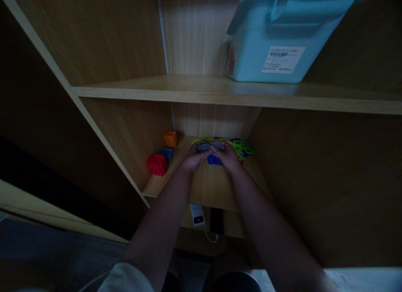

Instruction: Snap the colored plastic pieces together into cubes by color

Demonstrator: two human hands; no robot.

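Both my arms reach into the lower compartment of a wooden shelf unit. My left hand and my right hand meet at a grey toothed plastic piece, with fingers curled round its two ends. Under and behind the hands lies a heap of flat interlocking plastic pieces in yellow, green and blue. A blue piece shows just below my right hand's fingers.
Against the compartment's left wall stand a red stack, a blue stack and an orange stack of pieces. A pale blue lidded box sits on the shelf above. Below, a white power bank and a dark phone lie.
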